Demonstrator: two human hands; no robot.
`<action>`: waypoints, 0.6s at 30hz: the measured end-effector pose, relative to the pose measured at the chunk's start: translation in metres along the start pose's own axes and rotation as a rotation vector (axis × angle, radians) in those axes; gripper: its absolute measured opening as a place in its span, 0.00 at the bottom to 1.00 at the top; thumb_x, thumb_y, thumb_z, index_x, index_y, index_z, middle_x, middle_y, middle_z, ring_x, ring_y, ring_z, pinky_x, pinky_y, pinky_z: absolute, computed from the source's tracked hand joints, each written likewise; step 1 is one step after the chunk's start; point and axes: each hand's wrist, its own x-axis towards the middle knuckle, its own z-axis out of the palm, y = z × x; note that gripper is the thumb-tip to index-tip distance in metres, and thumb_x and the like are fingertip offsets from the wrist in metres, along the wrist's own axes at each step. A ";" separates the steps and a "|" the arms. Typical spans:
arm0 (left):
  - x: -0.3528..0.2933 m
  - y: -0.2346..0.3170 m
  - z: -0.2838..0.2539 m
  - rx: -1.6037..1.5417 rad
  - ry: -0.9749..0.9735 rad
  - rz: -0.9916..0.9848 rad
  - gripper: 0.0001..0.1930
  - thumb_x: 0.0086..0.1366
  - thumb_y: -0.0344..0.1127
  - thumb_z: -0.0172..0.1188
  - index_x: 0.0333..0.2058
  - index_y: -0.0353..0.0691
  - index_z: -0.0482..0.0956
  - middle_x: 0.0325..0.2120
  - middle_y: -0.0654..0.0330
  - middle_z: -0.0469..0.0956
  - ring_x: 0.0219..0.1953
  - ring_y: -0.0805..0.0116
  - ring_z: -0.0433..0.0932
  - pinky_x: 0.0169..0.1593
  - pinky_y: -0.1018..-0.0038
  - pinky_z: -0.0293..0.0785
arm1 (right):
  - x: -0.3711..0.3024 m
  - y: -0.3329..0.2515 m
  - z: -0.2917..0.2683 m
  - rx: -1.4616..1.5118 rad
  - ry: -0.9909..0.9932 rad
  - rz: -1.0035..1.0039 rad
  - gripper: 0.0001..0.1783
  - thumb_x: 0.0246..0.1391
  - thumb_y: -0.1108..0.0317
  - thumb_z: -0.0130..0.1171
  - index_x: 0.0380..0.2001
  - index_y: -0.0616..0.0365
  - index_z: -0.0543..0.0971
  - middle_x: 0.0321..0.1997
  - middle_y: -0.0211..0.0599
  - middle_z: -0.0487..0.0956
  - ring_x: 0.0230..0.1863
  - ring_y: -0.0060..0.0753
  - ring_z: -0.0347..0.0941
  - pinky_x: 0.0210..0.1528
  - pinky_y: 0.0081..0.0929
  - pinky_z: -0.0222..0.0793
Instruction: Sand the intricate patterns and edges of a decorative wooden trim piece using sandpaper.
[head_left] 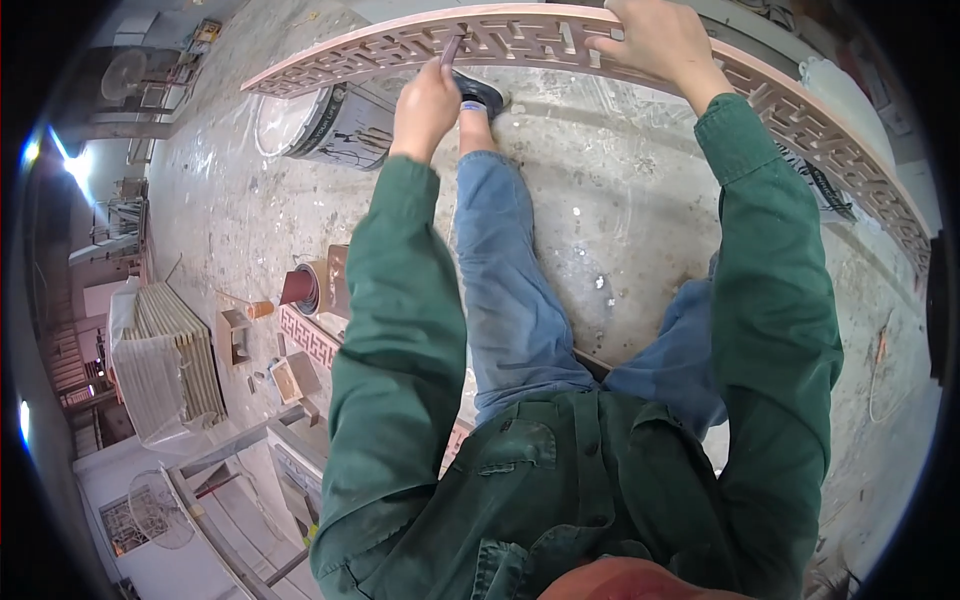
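Note:
A long wooden fretwork panel (500,42) with a carved angular lattice pattern stretches across the far side, standing on its long edge. My right hand (655,45) is closed over its upper edge, right of the middle, thumb on the lattice side. In my left hand (428,105) is a thin brownish strip (452,48), pinched between fingers and thumb. Its tip meets one of the lattice openings. Too little of the strip shows to tell its exact kind.
Paint buckets stand near the panel's left (345,125) and right (825,190) parts. On the floor to the left lie a dark red roll (300,287), small wooden boxes (295,378) and another fretwork piece (310,336). Farther left are plastic-wrapped stacked boards (165,365) and a metal frame (215,500).

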 end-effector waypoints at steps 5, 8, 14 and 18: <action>0.019 0.006 0.005 0.105 -0.065 -0.103 0.18 0.67 0.43 0.43 0.36 0.32 0.76 0.31 0.36 0.77 0.39 0.36 0.75 0.45 0.50 0.70 | 0.015 -0.017 0.008 -0.820 -0.507 0.373 0.21 0.38 0.46 0.64 0.22 0.54 0.78 0.23 0.43 0.79 0.29 0.46 0.78 0.31 0.41 0.72; -0.014 0.019 0.004 0.103 -0.061 -0.062 0.15 0.67 0.41 0.45 0.33 0.35 0.74 0.28 0.38 0.78 0.34 0.37 0.77 0.40 0.48 0.71 | 0.009 -0.015 -0.001 -0.835 -0.517 0.396 0.21 0.38 0.46 0.64 0.22 0.54 0.78 0.23 0.42 0.79 0.30 0.45 0.78 0.32 0.41 0.72; 0.015 0.008 0.004 0.140 -0.030 -0.020 0.15 0.65 0.41 0.46 0.34 0.34 0.75 0.29 0.40 0.79 0.36 0.37 0.77 0.41 0.49 0.72 | 0.002 0.011 0.005 -0.784 -0.540 0.421 0.21 0.38 0.46 0.64 0.23 0.53 0.79 0.23 0.43 0.79 0.30 0.45 0.78 0.31 0.41 0.72; 0.019 0.011 0.012 0.224 -0.004 -0.063 0.14 0.63 0.37 0.46 0.34 0.32 0.76 0.30 0.38 0.79 0.37 0.40 0.79 0.43 0.52 0.74 | 0.015 -0.017 0.010 -0.834 -0.520 0.364 0.21 0.37 0.46 0.64 0.22 0.53 0.79 0.22 0.43 0.79 0.29 0.46 0.78 0.31 0.41 0.72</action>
